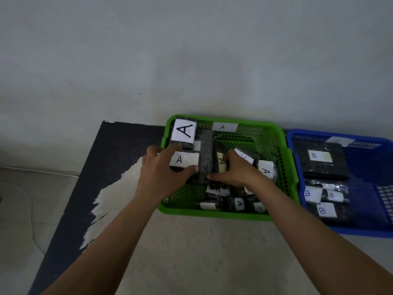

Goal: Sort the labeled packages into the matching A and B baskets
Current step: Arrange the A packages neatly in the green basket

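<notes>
Plain grey wall (pixel 191 50) fills the upper half, matte and slightly mottled. Below it a table (pixel 180 252), pale and worn bare through the middle, with dark speckled coating left along the left side in a ragged edge.

Green basket (pixel 286 167), rectangular plastic with lattice walls and floor, sits at the wall; a white tag (pixel 225 126) marked A is on its far wall. Blue basket (pixel 361 229), same lattice plastic, stands just beside it on the right, cut by the frame edge.

Both bare forearms reach into the green basket. Left hand (pixel 161 173) grips a dark wrapped package (pixel 184 160) with a white A label, thumb curled along its near edge. Right hand (pixel 236 171) is closed around another dark package (pixel 221 165) with a pale label, letter mostly hidden by fingers. Between the hands a long dark block (pixel 205 154) stands on edge.

More A packages (pixel 184 133) lie around them, glossy dark wrap, white paper labels, tilted and overlapping. B packages (pixel 321 160) lie flat in the blue basket, four labels readable.
</notes>
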